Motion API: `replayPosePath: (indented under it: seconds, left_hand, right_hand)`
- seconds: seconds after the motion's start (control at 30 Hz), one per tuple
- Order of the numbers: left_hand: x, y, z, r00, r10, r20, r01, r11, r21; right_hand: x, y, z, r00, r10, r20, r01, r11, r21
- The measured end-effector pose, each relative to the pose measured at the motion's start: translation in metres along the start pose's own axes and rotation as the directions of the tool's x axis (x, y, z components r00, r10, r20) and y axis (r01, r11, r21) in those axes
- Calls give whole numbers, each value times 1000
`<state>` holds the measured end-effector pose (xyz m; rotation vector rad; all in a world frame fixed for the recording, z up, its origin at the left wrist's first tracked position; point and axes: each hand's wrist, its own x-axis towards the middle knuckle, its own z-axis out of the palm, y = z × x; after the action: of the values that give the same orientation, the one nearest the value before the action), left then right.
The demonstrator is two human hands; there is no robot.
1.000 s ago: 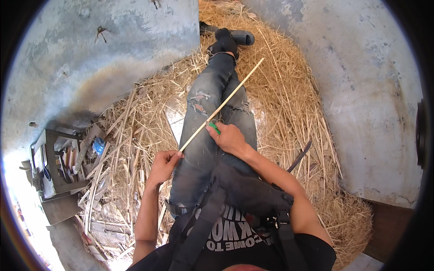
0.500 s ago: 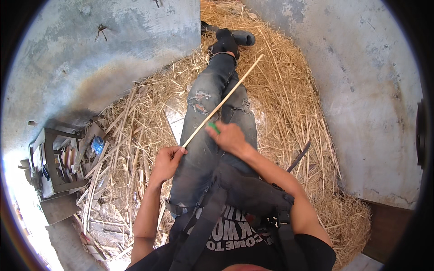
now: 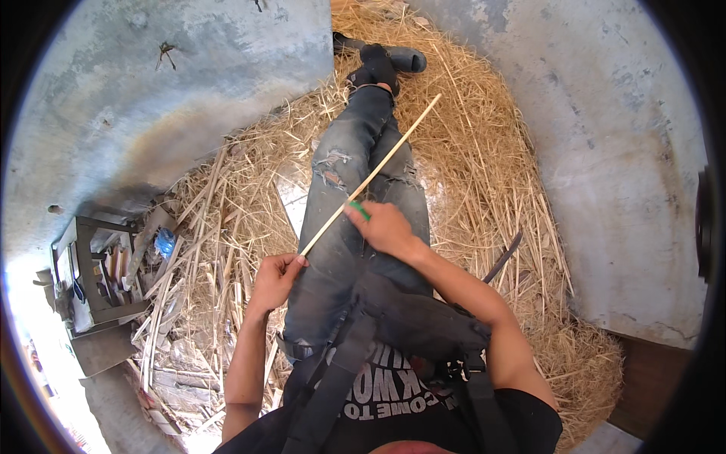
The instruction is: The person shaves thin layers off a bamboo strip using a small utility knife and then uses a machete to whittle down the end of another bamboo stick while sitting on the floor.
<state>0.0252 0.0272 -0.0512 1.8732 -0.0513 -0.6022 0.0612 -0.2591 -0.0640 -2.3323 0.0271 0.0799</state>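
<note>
A stick [image 3: 393, 150] crosses over our legs [image 3: 325, 280], its near end in our left hand [image 3: 274, 278], our right hand [image 3: 387, 229] beside it, farther along. Straw [image 3: 484, 151] surrounds us, between a left wall [image 3: 227, 60] and right wall [image 3: 605, 151].

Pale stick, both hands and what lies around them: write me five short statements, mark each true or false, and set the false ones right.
1. The left hand pinches the lower end of the pale stick. True.
2. Straw lies on both sides of the jeans. True.
3. The right hand is empty. False: it grips a small green object.
4. The pale stick points straight across, from side to side. False: it slants up and to the right, across the jeans.
5. A crumpled piece of blue plastic lies to the left of the jeans. True.
</note>
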Motion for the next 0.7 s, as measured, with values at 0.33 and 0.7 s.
replayPosePath:
  seconds: [0.33, 0.7]
  left_hand:
    - [-2, 14, 7, 996, -71, 48, 78, 981, -177]
    - [42, 126, 77, 966, 254, 46, -186, 808, -559]
  right_hand:
    - [-6, 38, -56, 984, 147, -99, -90, 896, 435]
    - [-1, -68, -63, 991, -129, -43, 112, 594, 796]
